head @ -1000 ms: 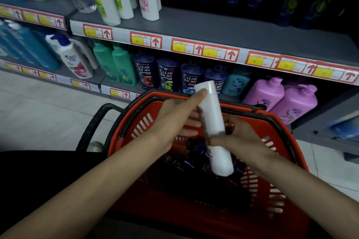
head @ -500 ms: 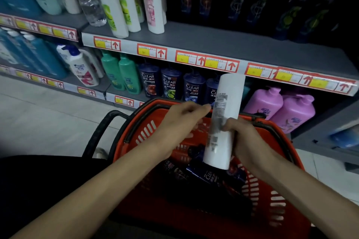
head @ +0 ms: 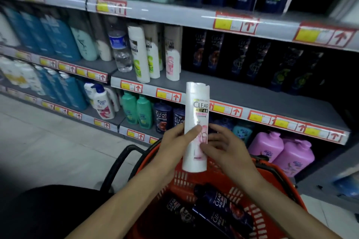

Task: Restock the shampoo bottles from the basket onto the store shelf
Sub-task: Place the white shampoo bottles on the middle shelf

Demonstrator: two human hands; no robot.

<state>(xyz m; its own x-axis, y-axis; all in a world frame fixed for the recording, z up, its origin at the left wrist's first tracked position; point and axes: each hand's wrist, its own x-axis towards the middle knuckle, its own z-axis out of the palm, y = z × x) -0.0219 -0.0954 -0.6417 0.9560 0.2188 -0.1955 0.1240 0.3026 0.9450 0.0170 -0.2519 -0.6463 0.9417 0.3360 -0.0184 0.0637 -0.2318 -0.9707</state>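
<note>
I see my left hand [head: 172, 143] holding the white shampoo bottle [head: 196, 122] upright, thumb pressed across its front and fingers wrapped behind its left edge. My right hand [head: 227, 149] sits just beside the bottle's right edge, fingers spread loose and blurred, thumb tip touching the lower front. The bottle's base hangs below both thumbs, above the orange basket [head: 272, 175] holding dark bottles [head: 219, 205].

Centre: white shampoo bottle [head: 196, 128] is showing glossy, smooth plastic. Bottom: orange basket [head: 272, 178] is looking like hard slotted plastic, its black handle [head: 114, 169] matt. The dark bottles [head: 219, 200] inside are shining glossy. The grey shelf [head: 242, 91] is looking like matt painted metal. The price strips [head: 236, 23] are glaring, shiny film. Left: the floor [head: 48, 141] is looking smooth, tiled.
</note>
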